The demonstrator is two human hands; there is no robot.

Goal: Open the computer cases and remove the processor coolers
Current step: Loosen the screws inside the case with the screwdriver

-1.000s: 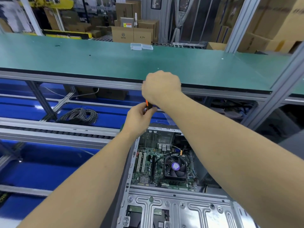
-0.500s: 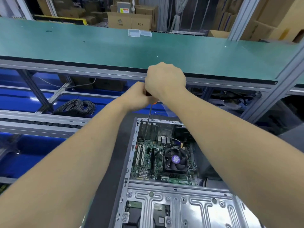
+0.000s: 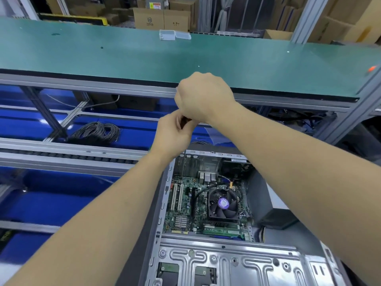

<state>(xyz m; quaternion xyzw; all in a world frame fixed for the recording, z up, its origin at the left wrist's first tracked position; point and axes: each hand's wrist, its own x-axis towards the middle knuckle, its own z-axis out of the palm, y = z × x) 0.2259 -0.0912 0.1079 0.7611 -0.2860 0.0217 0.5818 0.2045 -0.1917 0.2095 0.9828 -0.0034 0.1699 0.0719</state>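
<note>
Open computer case point(image 3: 208, 254) lying side-up, processor cooler point(image 3: 222, 205) sitting on its motherboard | both hands hovering above the case's far end | left hand point(image 3: 172, 134) grip pinching a small dark tool, mostly hidden | right hand point(image 3: 203, 96) curling fist-like over it, cannot tell what it holds | green counter point(image 3: 123, 56) beyond the case

Factory assembly workshop, long green workbench point(image 3: 123, 52) on aluminium framing, roller conveyor point(image 3: 61, 156), stacked cardboard boxes point(image 3: 160, 18) behind
</note>
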